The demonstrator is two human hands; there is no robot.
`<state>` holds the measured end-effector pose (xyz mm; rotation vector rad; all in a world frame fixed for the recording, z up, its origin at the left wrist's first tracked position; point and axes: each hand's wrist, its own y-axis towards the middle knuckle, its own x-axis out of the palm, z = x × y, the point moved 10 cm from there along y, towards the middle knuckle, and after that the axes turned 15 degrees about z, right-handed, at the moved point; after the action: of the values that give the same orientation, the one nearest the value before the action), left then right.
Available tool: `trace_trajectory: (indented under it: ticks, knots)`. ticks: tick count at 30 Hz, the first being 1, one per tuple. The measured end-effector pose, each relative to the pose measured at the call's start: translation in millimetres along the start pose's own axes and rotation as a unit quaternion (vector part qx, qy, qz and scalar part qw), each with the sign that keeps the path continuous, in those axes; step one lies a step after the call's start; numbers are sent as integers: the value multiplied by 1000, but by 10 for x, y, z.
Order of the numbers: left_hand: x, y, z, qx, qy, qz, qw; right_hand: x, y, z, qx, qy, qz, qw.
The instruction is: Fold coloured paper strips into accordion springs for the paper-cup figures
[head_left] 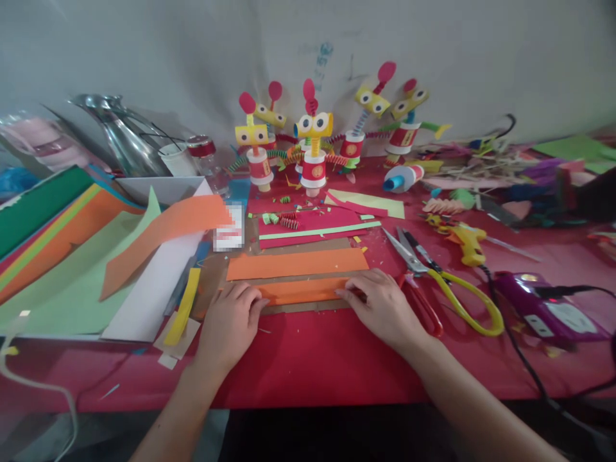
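Left hand (230, 324) and right hand (385, 308) pinched near orange strip (303, 292) at opposite ends

It lay on brown cardboard (312, 308), its tips covered by the grip. Beyond, a white card (228, 240) was pixelated; red cup labels (314, 171) and wall writing (325, 59) were too blurred to read.

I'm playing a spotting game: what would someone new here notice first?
Probably the big-eyed cup figures, standing at the back of the red table. Then the left hand and right hand, touching opposite ends of an orange strip in front. The yellow glue gun on the right stands out too.
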<state>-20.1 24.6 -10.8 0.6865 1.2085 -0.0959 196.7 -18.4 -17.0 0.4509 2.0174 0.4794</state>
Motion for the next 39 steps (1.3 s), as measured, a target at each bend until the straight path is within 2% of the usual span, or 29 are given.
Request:
trace_trajectory:
  ticks: [9,15,19,24,27,29,32,34,37,39]
  knots:
    - [-32,21,-198,-43,-19,14,999,9,17,51,25,-25,-15,999]
    - [-93,-72,-437,-98,-40,26,994,-19,12,122,56,-72,-20,996]
    - [-161,-130,-569,-106,-34,39,993,-27,14,93,56,-84,-34,994]
    - [-140,-115,-653,-109,-47,5,993,-70,28,61,27,-131,-26,991]
    - [-83,-120,-719,-126,-58,-29,990,-46,17,149,45,-114,-42,992]
    - [-75,-123,-740,-133,-65,-31,989,-59,21,151,39,-94,-35,994]
    - [-175,-90,-615,-90,-42,19,995,-134,14,-37,-37,-108,11,993]
    - [-227,-90,-389,-21,5,43,999,-111,-57,-214,-92,-128,13,987]
    - [-167,-189,24,81,47,30,995,2,-224,-390,-127,-171,-14,977]
    - [-149,-276,197,94,68,40,992,29,-313,-466,-131,-208,-7,969]
